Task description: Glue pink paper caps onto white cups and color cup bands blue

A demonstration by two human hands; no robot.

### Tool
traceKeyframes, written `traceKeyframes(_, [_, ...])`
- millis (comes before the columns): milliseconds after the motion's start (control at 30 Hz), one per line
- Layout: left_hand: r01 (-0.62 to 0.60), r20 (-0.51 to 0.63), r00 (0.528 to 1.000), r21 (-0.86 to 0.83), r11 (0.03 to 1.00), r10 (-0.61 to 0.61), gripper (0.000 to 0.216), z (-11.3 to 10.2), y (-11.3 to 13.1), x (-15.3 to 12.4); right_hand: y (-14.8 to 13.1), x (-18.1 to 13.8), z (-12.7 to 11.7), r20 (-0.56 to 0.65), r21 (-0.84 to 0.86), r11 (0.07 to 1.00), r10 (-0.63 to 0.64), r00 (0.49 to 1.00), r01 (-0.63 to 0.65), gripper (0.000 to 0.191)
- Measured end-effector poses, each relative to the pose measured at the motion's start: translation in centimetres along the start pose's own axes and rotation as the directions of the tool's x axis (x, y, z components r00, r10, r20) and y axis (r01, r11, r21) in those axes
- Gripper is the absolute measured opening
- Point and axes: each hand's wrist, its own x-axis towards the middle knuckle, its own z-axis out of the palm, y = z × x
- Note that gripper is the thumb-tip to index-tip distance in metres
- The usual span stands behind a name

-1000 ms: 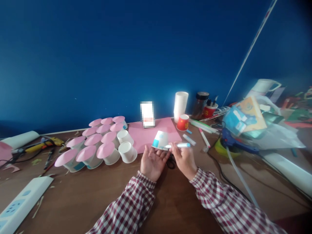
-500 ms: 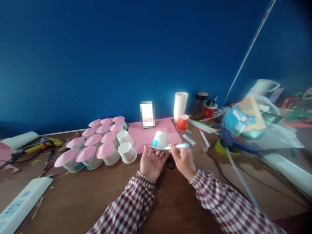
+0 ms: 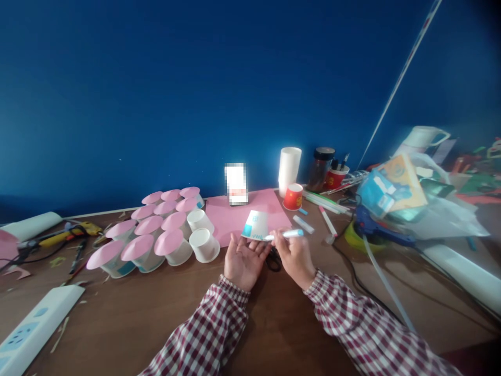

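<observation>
A white paper cup [image 3: 258, 223], narrow end up, is held by my left hand [image 3: 245, 261], palm up with the fingers under its wide rim. On its side are a small blue window drawing, a solid blue patch and a blue zigzag line along the rim. My right hand [image 3: 293, 256] pinches a light-blue marker [image 3: 287, 235], its tip at the rim near the zigzag. Beneath the hands, black scissor handles [image 3: 274, 261] show in part. To the left stand two plain white cups [image 3: 204, 245] and several cups topped with pink paper cones [image 3: 139, 246].
Pink paper [image 3: 225, 224] lies beneath a blurred-out upright white object [image 3: 236, 183]. Behind are stacked white cups [image 3: 290, 169], a red cup [image 3: 293, 197] and a dark-lidded jar [image 3: 323, 169]. A glue gun [image 3: 70, 235], power strip [image 3: 33, 329] and blue tape dispenser [image 3: 381, 230] flank the sides.
The blue zigzag at the cup's rim looks slightly longer, and the cup has turned a little. Both hands stay in almost the same place.
</observation>
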Motion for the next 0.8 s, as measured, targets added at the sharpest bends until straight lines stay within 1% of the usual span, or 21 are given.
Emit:
traceKeyframes(100, [-0.008,0.003,1.0,0.01,1.0,0.008,0.046,-0.05,-0.01,-0.04,-0.07,0.03,-0.02,-0.013,-0.014,1.0,0.002,1.0,-0.003,0.03])
traceKeyframes(233, [-0.006,0.012,1.0,-0.008,1.0,0.006,0.042,-0.12,-0.02,-0.06,-0.12,0.08,-0.11,-0.034,-0.023,1.0,0.007,0.999,-0.008,0.031])
traceKeyframes(467, [-0.025,-0.026,0.999,-0.004,1.0,0.025,0.04,-0.06,0.02,0.03,0.21,0.02,0.02,-0.018,-0.043,0.999,0.005,1.0,-0.006,0.031])
traceKeyframes(533, [-0.021,-0.02,1.0,-0.008,1.0,0.021,0.04,-0.08,0.03,0.04,0.23,0.07,0.03,-0.019,-0.054,0.999,0.008,1.0,-0.009,0.032])
traceKeyframes(800, [-0.011,-0.015,1.0,-0.032,0.999,0.011,0.041,-0.27,0.08,0.05,0.36,0.3,-0.08,-0.064,-0.059,0.998,0.028,0.998,-0.032,0.034])
